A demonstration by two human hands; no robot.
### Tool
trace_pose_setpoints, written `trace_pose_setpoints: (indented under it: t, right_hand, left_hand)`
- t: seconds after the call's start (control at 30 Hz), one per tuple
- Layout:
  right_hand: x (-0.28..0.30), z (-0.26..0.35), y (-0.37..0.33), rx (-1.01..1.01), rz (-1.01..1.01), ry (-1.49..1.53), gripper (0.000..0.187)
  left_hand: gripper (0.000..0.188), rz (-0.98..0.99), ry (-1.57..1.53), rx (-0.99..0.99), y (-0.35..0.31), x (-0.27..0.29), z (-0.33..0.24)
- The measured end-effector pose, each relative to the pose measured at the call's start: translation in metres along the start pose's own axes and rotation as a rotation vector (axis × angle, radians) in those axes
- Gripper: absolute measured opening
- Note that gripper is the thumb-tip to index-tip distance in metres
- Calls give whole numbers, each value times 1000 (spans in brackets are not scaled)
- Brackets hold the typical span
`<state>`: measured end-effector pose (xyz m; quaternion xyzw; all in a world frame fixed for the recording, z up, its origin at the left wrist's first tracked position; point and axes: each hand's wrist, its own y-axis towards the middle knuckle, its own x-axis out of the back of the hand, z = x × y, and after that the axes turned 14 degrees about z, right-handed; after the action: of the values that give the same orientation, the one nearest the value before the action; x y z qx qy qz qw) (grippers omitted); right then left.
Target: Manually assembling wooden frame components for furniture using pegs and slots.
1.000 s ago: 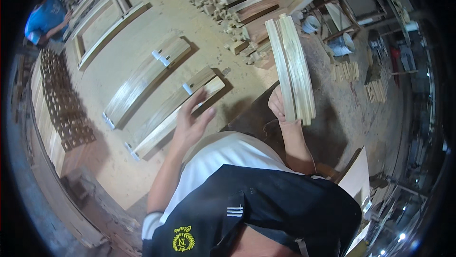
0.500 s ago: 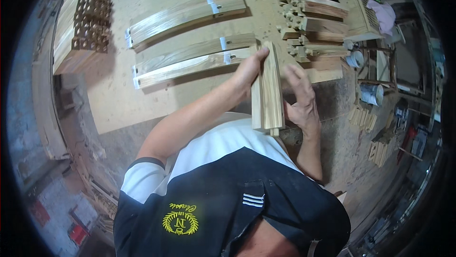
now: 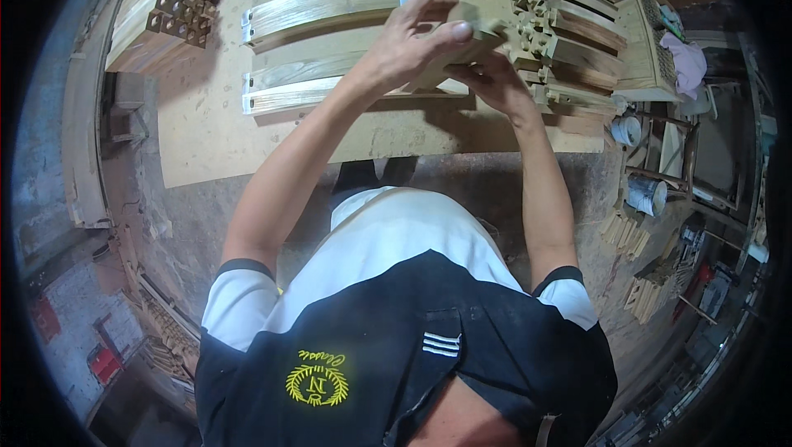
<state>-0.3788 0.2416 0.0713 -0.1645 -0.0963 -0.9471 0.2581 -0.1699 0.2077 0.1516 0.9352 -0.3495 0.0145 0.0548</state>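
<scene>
My left hand [image 3: 410,44] grips a pair of pale wooden bars [image 3: 464,52], its thumb lying across the end and its fingers on the far side. Against the underside of the same bars, my right hand [image 3: 497,86] has its fingers bent. The bars are raised above the wooden board and tilted away from me, so their length is mostly foreshortened. Beneath my hands lies a taped pair of wooden bars [image 3: 309,75], partly covered by my left forearm and hand. Farther back is another taped pair of bars [image 3: 322,9].
At the far left stands a stack of bars with holes in their ends [image 3: 169,30]. Tenoned bars [image 3: 582,47] are piled along the board's right side. A pale board [image 3: 206,150] carries the work. Buckets [image 3: 645,196] and a crate [image 3: 635,42] stand at the right.
Both hands have moved forward over the board with the wooden bars, which have swung from upright before my chest to tilted away. My right hand has come up against them.
</scene>
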Motion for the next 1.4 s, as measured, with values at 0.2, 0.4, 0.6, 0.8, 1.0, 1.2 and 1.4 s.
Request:
trace_pose_setpoints:
  t: [0.2,0.4,0.6,0.8,1.0,1.2,1.4]
  right_hand:
    - [17,-4,22,-47,139,-97,27]
    - [15,14,31,165,278,-345,27]
    - [-2,9,21,296,130,-442,32]
    - [-13,-45,-15,19,60,-715,26]
    - [-70,-22,-109,-540,-326,31,42]
    - [-131,12,-104,-667,-83,-34,31]
    - [-181,63,27,-417,57,-10,31]
  left_hand:
    - [48,-336,117,-139,29,-17,36]
    - [40,-563,426,-392,6,-24,60]
    - [47,-511,454,-355,-6,-30,75]
    - [65,-374,346,-357,-15,-22,66]
    - [95,-790,551,-127,-95,111,81]
    - [133,-1554,334,183,-148,369,45]
    - [125,-1556,101,40,-184,430,53]
